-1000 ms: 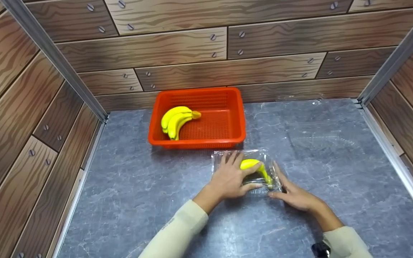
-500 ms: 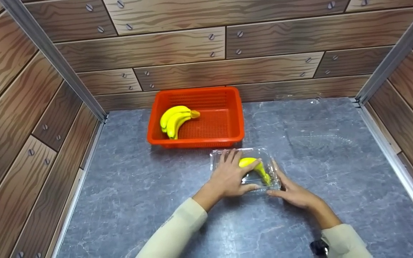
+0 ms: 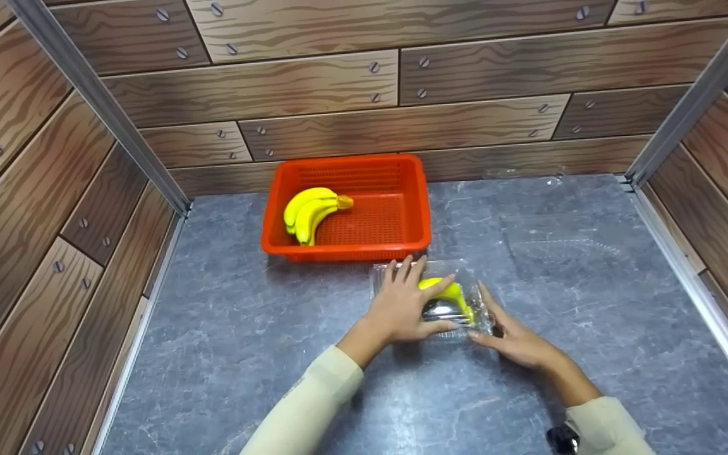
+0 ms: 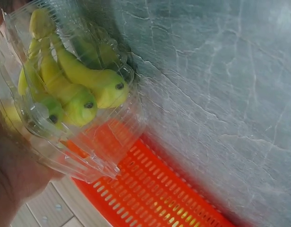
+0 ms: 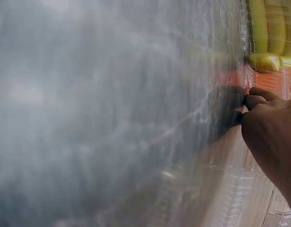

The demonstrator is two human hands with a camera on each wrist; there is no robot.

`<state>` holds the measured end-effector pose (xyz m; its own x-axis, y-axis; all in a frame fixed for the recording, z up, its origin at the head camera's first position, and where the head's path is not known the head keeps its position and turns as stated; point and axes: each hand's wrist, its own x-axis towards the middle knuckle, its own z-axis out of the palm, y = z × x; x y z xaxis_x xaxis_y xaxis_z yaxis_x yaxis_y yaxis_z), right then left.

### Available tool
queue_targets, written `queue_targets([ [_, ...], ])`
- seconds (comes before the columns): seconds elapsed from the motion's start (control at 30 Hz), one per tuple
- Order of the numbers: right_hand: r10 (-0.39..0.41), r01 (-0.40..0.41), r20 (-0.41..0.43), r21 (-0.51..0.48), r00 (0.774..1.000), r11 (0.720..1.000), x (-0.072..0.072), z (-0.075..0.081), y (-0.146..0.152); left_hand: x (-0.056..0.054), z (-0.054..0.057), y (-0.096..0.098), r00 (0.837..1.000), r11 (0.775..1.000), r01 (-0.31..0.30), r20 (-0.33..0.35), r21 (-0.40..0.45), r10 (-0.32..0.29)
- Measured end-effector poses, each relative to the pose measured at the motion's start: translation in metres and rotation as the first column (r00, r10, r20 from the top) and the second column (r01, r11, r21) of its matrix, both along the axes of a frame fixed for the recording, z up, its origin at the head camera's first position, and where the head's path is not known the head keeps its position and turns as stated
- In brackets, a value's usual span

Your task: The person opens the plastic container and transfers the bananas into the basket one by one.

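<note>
A clear plastic clamshell box (image 3: 459, 268) with a bunch of yellow bananas (image 3: 445, 289) inside sits in front of the red basket. My left hand (image 3: 399, 309) lies across the left part of its lid, fingers spread and straight. At the box's right end my right hand (image 3: 519, 341) holds the corner, thumb at the front and fingers along the side. Through the plastic, the left wrist view shows several bananas (image 4: 72, 92) with green-tinged ends. The right wrist view shows the right hand's fingers (image 5: 259, 97) against the box, below the banana stem (image 5: 263, 62).
Behind the box, a red plastic basket (image 3: 345, 254) holds another bunch of bananas (image 3: 313, 212) on its left side. Faint clear plastic (image 3: 566, 248) lies on the grey marbled table (image 3: 244, 354) at the right. Wood-patterned walls (image 3: 339, 133) stand around the table.
My left hand has shifted slightly forward and left over the lid, its fingertips nearer the red basket. The right hand stays at the box's right end. The basket has not moved.
</note>
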<state>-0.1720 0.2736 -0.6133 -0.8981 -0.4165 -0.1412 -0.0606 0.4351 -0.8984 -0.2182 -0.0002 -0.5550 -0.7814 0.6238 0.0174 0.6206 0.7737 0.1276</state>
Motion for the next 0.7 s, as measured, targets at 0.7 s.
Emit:
queue_targets([
  [0.7,-0.012,0.011,0.006,0.091,1.0,0.996,0.0003,0.0012,0.0003,-0.0014,0.0001,-0.0028,0.999,0.999,-0.014,0.033,0.052,0.012],
])
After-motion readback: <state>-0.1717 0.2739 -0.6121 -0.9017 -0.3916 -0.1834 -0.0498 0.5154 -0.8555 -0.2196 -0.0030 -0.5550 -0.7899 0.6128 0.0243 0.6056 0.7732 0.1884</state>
